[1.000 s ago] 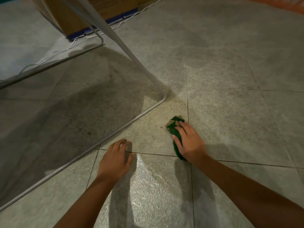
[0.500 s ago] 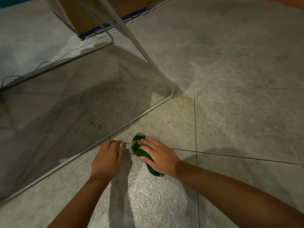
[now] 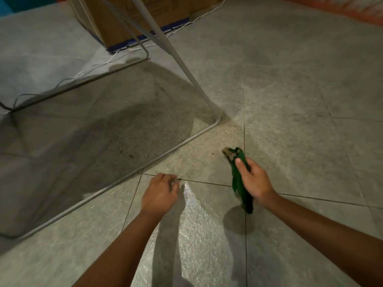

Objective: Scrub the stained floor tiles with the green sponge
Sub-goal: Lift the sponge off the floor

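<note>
My right hand (image 3: pixel 253 180) grips the green sponge (image 3: pixel 239 183), a worn, folded pad with a frayed pale tip. It is lifted off the grey floor tiles (image 3: pixel 290 141) and casts a shadow beneath it. My left hand (image 3: pixel 160 192) rests on the floor by a grout line, fingers loosely bent, holding nothing. The tile below my hands glistens wet (image 3: pixel 196 235). Small dark specks dot the tile ahead of the sponge.
A grey metal tube frame (image 3: pixel 165 154) runs along the floor to the left, with a slanted leg (image 3: pixel 176 56) rising from its corner. A cardboard box (image 3: pixel 145 17) and a white cable (image 3: pixel 93 67) lie at the back. A dark shadow covers the left tiles.
My right hand lifted the sponge off the floor and swung it to the right, away from my left hand. The left hand stayed near the grout line.
</note>
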A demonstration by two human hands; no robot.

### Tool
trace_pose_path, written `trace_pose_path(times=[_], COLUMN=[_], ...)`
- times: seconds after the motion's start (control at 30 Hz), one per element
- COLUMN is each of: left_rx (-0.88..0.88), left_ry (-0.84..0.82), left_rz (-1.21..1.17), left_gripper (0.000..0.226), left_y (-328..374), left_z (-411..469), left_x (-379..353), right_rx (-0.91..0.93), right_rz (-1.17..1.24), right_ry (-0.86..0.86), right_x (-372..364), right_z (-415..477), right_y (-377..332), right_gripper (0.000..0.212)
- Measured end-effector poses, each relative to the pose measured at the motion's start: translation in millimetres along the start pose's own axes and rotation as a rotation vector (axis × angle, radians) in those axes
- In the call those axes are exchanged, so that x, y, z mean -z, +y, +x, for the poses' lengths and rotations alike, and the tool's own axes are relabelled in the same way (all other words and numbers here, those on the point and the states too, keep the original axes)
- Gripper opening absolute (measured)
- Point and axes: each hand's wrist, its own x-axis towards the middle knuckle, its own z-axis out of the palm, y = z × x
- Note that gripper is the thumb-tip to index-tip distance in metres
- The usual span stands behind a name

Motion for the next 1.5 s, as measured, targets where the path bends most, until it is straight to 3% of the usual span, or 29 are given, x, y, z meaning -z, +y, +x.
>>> trace_pose_path(times=[0.17,0.33,0.4,0.53,0.63,0.7,0.77,0.87,0.97,1.13,1.23,1.37,1.5], left_rx=[0.014,0.362,0.465,0.563,0.563,0.539,0.526,0.551,0.550,0.430,0.451,0.517,0.534], left_ry=[-0.077,-0.466,-0.573,-0.587,-0.609,-0.604,-0.576,-0.489,-0.403,-0.273,-0.188,-0.047,0.091], left_rz=[-0.027,-0.764,-0.954,-1.185,-1.290,-1.266,-1.195,-1.109,-1.105,-0.675,-0.542,-0.561,-0.548], left_gripper=[0.036,0.052,0.052,0.053,0.057,0.053,0.041,0.030,0.017,0.012,0.023,0.032,0.027], left_y=[40.4,109.7,136.1,176.9,194.9,201.6,200.7,193.2,182.3,147.8,120.0,85.3,60.5], left_z=[-5.9,-58.1,-79.2,-112.7,-128.2,-138.4,-148.9,-162.6,-170.4,-168.3,-156.0,-125.6,-85.7], left_x=[36.3,96.8,135.6,210.9,258.7,296.1,329.9,374.6,416.4,474.1,498.3,528.1,551.9], right_rx=[-0.087,-0.159,-0.192,-0.269,-0.285,-0.320,-0.264,-0.264,-0.470,-0.566,-0.488,-0.326,-0.242], right_rz=[-0.094,-0.132,-0.123,-0.102,-0.004,0.127,0.064,0.060,0.293,0.387,0.301,0.214,0.140], right_ry=[0.033,0.057,0.041,0.001,-0.025,-0.052,-0.079,-0.022,-0.024,-0.162,-0.213,-0.274,-0.313], right_x=[18.6,12.6,11.7,8.6,10.5,17.0,21.7,23.9,25.4,7.0,-20.7,-68.7,-111.3], right_z=[-6.4,-45.9,-66.5,-110.1,-139.8,-158.7,-174.3,-191.5,-201.6,-198.8,-179.2,-142.4,-98.9], right_y=[-48.9,-118.3,-155.5,-231.3,-286.5,-329.3,-363.6,-395.2,-418.8,-451.1,-473.8,-505.2,-538.1], right_gripper=[0.028,0.033,0.035,0.043,0.035,0.021,0.017,0.030,0.042,0.045,0.048,0.048,0.050])
